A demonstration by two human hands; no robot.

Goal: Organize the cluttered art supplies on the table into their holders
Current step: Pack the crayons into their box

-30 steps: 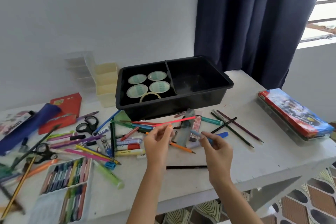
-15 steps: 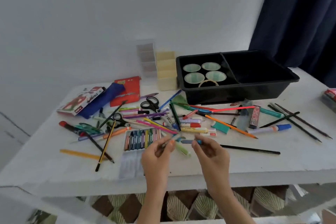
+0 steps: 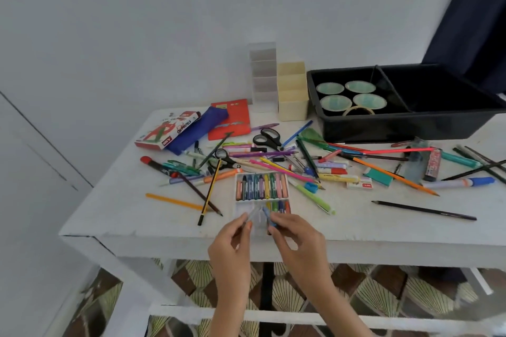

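Hands shifted to worktop (image 3: pixel 356 227) front edge. Left hand (image 3: pixel 232 243) grip pinches clear piece (image 3: pixel 253 215), right hand (image 3: pixel 298 243) blue pen (image 3: pixel 269 217). Next, likely: pen into cream holder (image 3: pixel 292 101).

Table (image 3: pixel 356 227): white paint, matt, rough, chipped at front edge. Bin (image 3: pixel 383 126): black plastic, smooth, slight gloss. Cream holder (image 3: pixel 292 101): plastic, matt. Clear holder (image 3: pixel 262 76): plastic, translucent. Pouch (image 3: pixel 197 128): blue cloth. Pastel box (image 3: pixel 164 133): printed card, glossy

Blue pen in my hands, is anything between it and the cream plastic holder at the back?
Only flat things lie between: the white tray of oil pastels behind the blue pen, then the pile of pens and pencils and black-handled scissors. Nothing upright blocks the cream plastic holder; lifted over them, the way looks clear.
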